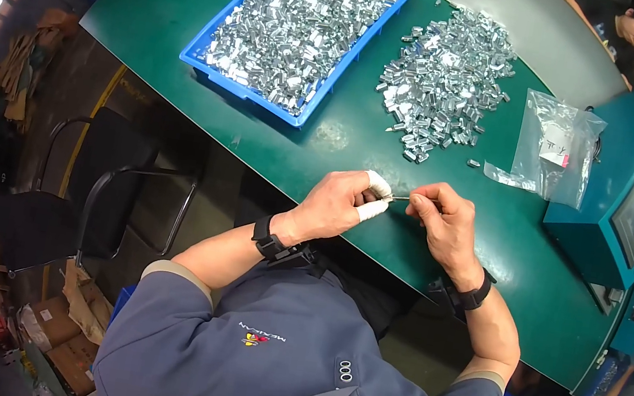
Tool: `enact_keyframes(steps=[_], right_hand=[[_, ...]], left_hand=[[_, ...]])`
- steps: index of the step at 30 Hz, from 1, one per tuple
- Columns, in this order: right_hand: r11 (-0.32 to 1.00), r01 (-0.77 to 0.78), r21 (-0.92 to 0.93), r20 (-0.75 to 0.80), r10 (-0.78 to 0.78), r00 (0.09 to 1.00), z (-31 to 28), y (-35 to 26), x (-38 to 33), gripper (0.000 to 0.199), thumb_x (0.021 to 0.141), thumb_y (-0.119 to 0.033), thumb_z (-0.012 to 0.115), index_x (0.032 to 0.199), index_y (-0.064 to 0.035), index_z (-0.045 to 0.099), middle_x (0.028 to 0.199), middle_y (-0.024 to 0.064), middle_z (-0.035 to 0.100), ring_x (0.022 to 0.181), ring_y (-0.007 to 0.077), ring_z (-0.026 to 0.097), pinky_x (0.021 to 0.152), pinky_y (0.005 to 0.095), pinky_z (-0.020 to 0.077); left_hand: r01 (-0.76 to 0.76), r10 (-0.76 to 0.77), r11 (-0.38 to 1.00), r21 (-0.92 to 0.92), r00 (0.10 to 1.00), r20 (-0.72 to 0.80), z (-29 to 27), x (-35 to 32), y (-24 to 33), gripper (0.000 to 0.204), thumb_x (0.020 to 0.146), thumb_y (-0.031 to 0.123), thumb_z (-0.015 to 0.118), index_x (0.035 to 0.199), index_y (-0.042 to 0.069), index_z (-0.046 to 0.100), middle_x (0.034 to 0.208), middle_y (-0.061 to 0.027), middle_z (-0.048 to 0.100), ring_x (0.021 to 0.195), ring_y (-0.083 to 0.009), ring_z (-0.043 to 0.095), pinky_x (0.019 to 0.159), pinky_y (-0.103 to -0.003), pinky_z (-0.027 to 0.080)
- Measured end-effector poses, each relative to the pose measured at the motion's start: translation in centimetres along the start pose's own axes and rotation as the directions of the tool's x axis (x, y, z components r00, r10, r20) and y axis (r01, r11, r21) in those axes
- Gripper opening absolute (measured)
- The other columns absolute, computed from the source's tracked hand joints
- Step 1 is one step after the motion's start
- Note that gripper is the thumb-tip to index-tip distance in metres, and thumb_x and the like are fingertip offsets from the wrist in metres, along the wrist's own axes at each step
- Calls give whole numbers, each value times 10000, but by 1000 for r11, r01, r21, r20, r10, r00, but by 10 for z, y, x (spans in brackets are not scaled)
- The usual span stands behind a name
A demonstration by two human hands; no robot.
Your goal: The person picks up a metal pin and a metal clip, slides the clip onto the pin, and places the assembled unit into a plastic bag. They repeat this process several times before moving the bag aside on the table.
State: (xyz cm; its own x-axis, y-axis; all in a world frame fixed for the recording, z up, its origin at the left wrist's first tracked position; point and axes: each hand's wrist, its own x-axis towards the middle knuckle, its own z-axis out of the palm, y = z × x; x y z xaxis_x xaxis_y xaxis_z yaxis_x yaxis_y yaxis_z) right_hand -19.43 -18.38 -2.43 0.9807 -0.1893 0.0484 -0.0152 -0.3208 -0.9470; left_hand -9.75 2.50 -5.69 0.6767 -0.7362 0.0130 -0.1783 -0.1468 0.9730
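Our right hand (pixel 446 218) pinches the thin metal tool (pixel 400 199) over the near side of the green table (pixel 508 249), while our left hand (pixel 335 205) curls its white-covered fingertips (pixel 372 209) around the tool's left end, though we cannot tell what they grip. We would do best to brace those fingertips and guide the tool lightly in line. Its long axis runs nearly left to right, pointing left.

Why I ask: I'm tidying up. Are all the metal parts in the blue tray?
No, a loose pile lies on the table beside the tray.
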Motion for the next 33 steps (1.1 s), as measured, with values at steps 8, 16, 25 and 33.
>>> enact_keyframes(steps=[8,16,25,33], right_hand=[[993,-117,5,87,116,989,-7,14,6,131,1011,-120,680,967,-2,718,710,39,708,641,86,630,583,273,496],[988,81,-131,82,-71,994,12,18,-7,149,1047,-155,631,1047,-25,704,734,68,704,663,190,670,628,338,527],[994,33,104,69,-41,997,11,34,-8,139,1075,-100,570,1137,19,606,867,72,741,726,102,639,642,269,522],[998,-10,60,86,4,996,13,24,-6,201,1066,-152,619,942,-9,684,693,35,700,623,85,617,584,249,496]], left_hand=[[-41,41,995,91,999,2,2,1,1,167,923,53,755,1079,16,706,889,-50,716,703,-94,636,640,-266,517],[5,-10,999,-49,995,-98,4,0,-1,170,961,59,726,1121,9,694,973,-53,727,782,-98,670,704,-262,541],[0,-3,998,-59,999,-50,2,2,-2,164,976,93,733,1112,11,693,949,-37,733,809,-94,679,719,-262,542],[-42,42,999,5,998,-43,1,0,-5,155,971,94,738,1091,5,696,947,-48,737,794,-102,679,720,-268,545]])
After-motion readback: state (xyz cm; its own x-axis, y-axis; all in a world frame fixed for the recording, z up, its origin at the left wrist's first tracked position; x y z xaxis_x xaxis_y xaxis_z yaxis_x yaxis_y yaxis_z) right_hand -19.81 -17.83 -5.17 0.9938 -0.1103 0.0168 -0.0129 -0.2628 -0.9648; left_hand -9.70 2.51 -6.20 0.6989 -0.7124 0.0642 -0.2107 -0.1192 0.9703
